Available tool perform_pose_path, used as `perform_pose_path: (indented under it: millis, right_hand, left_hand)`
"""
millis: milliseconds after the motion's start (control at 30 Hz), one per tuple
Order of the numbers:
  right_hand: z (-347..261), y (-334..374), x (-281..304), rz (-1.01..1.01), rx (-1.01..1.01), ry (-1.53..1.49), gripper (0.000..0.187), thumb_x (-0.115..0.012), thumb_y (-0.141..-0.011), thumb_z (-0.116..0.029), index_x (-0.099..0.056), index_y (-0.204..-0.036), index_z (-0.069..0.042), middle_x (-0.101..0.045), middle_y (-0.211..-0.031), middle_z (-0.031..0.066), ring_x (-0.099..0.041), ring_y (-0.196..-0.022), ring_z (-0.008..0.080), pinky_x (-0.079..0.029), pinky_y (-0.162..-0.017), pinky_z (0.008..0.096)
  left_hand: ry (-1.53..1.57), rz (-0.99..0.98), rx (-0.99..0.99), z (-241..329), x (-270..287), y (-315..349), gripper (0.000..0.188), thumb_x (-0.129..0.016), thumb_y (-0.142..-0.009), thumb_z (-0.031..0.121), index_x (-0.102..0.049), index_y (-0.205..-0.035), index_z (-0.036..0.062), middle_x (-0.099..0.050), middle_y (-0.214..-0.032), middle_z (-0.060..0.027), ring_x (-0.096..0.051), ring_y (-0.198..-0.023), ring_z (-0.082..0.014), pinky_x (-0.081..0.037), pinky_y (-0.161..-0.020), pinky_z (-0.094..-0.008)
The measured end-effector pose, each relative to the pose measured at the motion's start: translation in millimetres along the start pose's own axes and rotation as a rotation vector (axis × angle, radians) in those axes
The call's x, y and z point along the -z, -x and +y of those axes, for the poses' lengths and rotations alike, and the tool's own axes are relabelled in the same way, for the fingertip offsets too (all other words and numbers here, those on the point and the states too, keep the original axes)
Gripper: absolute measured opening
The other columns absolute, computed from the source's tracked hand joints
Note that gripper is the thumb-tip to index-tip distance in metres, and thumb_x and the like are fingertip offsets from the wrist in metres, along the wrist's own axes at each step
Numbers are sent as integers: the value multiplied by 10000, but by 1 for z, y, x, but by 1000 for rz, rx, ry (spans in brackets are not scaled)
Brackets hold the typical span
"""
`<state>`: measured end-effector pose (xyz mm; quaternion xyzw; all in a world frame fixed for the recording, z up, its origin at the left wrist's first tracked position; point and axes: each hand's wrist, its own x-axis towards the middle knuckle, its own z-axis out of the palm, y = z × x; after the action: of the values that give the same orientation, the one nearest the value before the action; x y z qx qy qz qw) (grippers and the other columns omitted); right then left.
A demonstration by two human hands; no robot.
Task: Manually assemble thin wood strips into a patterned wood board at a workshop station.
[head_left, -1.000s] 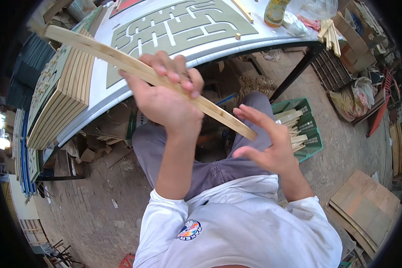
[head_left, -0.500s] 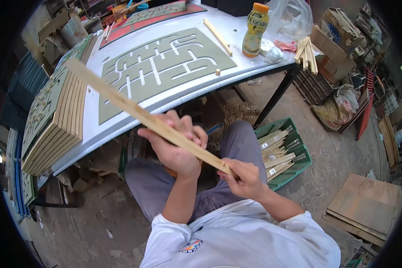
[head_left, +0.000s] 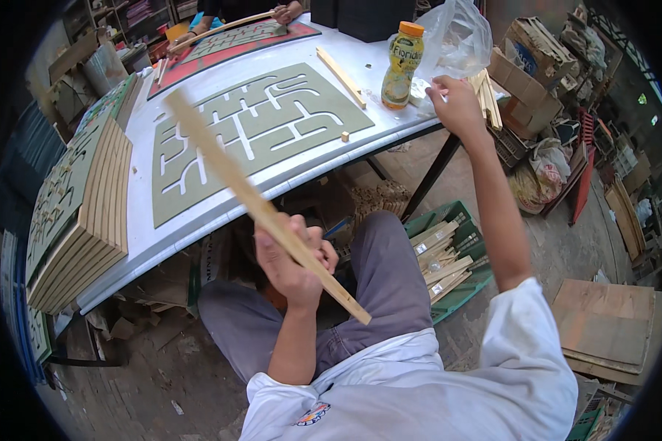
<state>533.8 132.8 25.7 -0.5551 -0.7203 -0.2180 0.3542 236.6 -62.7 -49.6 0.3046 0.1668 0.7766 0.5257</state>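
Note:
In my left hand (head_left: 293,264) is a long, flat wooden strip (head_left: 248,200), held aslant above my lap with its far end blurred over the table. Its near end hangs free over my thigh. My right hand (head_left: 457,109) is stretched out to the table's right corner, fingers drawn together beside a yellow bottle with an orange cap (head_left: 402,67). Whatever those fingers hold is too hidden to name. A crumpled clear plastic bag (head_left: 460,40) lies just beyond them, and a bundle of wooden strips (head_left: 488,101) sticks out past the wrist.
A green slotted board (head_left: 276,136) lies on the white table (head_left: 140,213), near a small wooden block (head_left: 345,137). Stacked boards (head_left: 95,213) fill the left side. A green crate (head_left: 449,287) holds wooden pieces by my right knee. Across the table, another person's hands (head_left: 287,12) hold a strip.
My right hand has let go of the strip's near end and moved up and right to the table corner. The left hand keeps the strip, now tilted more steeply. Another person's hands have appeared opposite.

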Motion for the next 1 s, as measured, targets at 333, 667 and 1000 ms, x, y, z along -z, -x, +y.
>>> perform_pose_path:
  millis: [333,667,1000]
  right_hand:
    - [34,-20,-49,-376,-228,79,488,-700,-839,-407,-662,-977,59,-667,-949,263,-646,-931,398,-483,-793,455]
    - [6,35,64,334,-650,-885,286,-548,-977,-215,-605,-1145,9,-644,-1005,67,-605,-852,125,-480,-734,263]
    - [-165,106,157,-423,-513,-2032,903,-656,-804,-560,-369,-1305,135,-554,-870,188,-488,-619,163,-378,-499,282]
  left_hand:
    - [-127,-151,-31,11,7,5,493,-329,-1000,543,-449,-931,70,-407,-688,-27,-367,-460,-89,-380,-330,-242]
    - [-158,-232,-44,0,15,7,490,-337,-998,534,-443,-901,65,-415,-763,-37,-377,-525,-99,-399,-363,-245]
    - [-157,-419,-13,-31,7,26,533,-429,-956,569,-465,-865,45,-445,-743,-30,-408,-535,-102,-422,-401,-260]
